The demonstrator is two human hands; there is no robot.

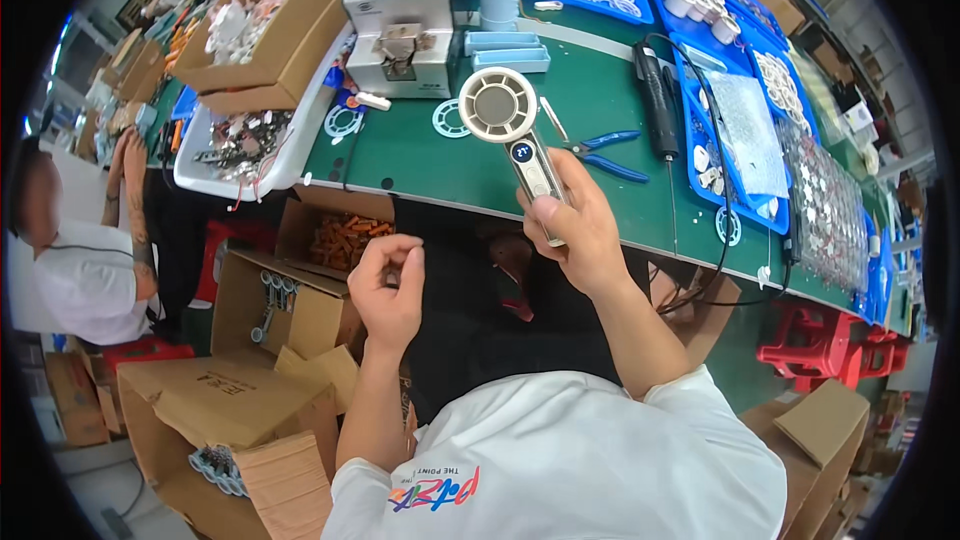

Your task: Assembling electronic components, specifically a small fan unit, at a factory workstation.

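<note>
Plainly, in the head view, your right hand [578,225] is wrapped around the handle of a small fan [521,152], its round head sticking out beyond your fingers. Blue pliers [612,138] lie just beyond that hand. Your left hand [388,285] is curled (whether its fingertips meet, I cannot tell), near a cardboard box [292,230].

"Where could the left hand [388,292] pass?"
"Over the bare near strip of the green table [430,175], between the white bin [287,162] and the handheld fan [500,105]; the grey machine [405,10] blocks it behind."
"And the right hand [580,220]?"
"Blue-handled pliers [614,169] lie just beyond it; farther right, the black screwdriver [657,100] and blue tray [690,110] obstruct."
</note>
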